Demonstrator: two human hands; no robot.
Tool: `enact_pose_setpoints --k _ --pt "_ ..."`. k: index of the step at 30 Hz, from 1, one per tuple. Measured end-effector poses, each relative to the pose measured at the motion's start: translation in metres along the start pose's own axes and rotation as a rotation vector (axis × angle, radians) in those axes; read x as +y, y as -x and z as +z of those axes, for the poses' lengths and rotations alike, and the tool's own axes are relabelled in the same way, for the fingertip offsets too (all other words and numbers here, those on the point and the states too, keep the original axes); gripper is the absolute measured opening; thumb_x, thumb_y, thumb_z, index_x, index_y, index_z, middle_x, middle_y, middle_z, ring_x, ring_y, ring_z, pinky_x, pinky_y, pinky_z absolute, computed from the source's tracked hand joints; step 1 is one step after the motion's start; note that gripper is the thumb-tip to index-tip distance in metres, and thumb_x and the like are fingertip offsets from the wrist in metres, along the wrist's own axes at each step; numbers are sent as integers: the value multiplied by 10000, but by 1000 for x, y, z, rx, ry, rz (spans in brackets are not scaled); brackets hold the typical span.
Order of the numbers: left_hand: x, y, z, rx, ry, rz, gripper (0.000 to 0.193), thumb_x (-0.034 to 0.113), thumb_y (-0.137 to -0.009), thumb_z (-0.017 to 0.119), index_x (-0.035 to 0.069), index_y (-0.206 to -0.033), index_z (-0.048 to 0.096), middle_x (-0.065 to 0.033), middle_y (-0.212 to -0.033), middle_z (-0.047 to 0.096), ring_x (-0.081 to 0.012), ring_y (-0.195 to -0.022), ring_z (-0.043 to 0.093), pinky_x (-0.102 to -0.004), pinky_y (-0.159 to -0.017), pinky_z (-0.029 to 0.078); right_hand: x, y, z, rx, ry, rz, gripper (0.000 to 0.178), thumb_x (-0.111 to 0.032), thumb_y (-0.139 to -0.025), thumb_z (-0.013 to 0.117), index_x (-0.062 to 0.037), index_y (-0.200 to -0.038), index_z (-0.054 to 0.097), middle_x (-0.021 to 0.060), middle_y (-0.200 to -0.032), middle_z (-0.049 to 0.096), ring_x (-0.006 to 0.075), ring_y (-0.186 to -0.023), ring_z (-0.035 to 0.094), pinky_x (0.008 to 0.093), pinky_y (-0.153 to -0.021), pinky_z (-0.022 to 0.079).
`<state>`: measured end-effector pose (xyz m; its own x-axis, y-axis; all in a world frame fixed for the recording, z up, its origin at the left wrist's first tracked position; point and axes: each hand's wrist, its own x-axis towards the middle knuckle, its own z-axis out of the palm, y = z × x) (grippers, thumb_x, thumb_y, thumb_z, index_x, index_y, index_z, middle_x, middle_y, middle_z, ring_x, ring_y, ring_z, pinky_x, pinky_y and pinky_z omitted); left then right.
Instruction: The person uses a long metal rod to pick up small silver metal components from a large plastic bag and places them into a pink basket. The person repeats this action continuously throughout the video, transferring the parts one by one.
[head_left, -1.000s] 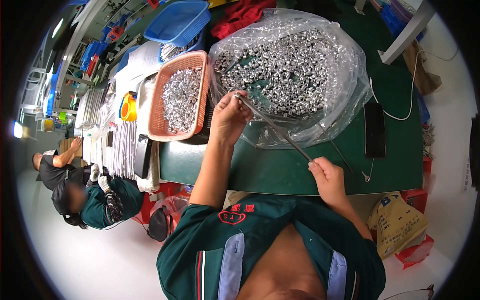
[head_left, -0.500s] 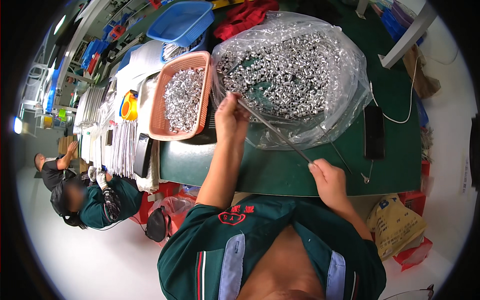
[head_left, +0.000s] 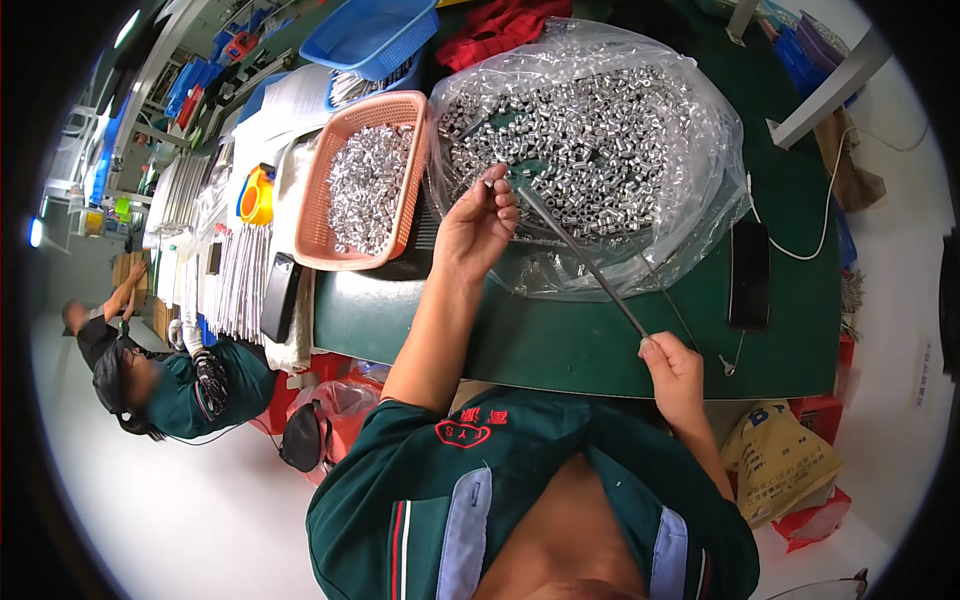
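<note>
Near the frame's centre, the fingers of the left hand (head_left: pixel 477 228) are curled close together; whether a small piece is pinched there cannot be told. Just to its right, a slender, dull-grey rod (head_left: pixel 583 259) is slanted, its free end pointed upper left over silvery pieces, its long axis carried lower right, where it is gripped by the right hand (head_left: pixel 676 376).
</note>
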<state>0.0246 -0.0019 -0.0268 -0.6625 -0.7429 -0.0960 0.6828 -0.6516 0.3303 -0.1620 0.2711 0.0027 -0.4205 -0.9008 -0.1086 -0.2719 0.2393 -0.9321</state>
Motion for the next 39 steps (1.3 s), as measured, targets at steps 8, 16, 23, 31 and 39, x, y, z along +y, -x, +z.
enact_pose_setpoints --k 8,16,23,31,39 --pt "9 8 6 33 -249 123 229 138 -871 673 72 -1082 611 -68 -896 602 -131 -760 510 -245 -647 431 3 3 6 -41 -33 33 180 -120 -925 586 23 -817 590 24 -597 502 59 -558 438 238 -522 373" --pt "15 13 0 -127 -315 34 166 147 -856 698 72 -994 646 -60 -830 600 -133 -731 502 -246 -596 403 -6 -1 10 -27 -62 -23 174 -112 -925 585 23 -814 582 16 -587 490 56 -549 422 241 -509 362" --pt "21 21 31 -46 -1725 482 184 99 -795 751 31 -946 670 -47 -899 659 -137 -839 592 -276 -764 464 -6 -3 13 -12 -95 -13 180 -116 -917 604 22 -806 572 1 -579 455 51 -551 383 241 -495 333" --pt "24 10 8 -211 -383 -4 226 119 -828 721 34 -1021 640 -47 -854 647 -150 -813 595 -326 -813 470 -4 -1 12 -36 -99 -3 176 -124 -923 597 21 -823 599 3 -587 481 47 -553 411 232 -505 349" --pt "18 8 5 -160 -384 -46 201 137 -841 710 37 -1004 648 -52 -892 653 -150 -828 603 -322 -806 476 2 5 8 -66 -71 -39 200 -143 -938 575 19 -825 604 19 -589 500 58 -547 436 232 -517 370"
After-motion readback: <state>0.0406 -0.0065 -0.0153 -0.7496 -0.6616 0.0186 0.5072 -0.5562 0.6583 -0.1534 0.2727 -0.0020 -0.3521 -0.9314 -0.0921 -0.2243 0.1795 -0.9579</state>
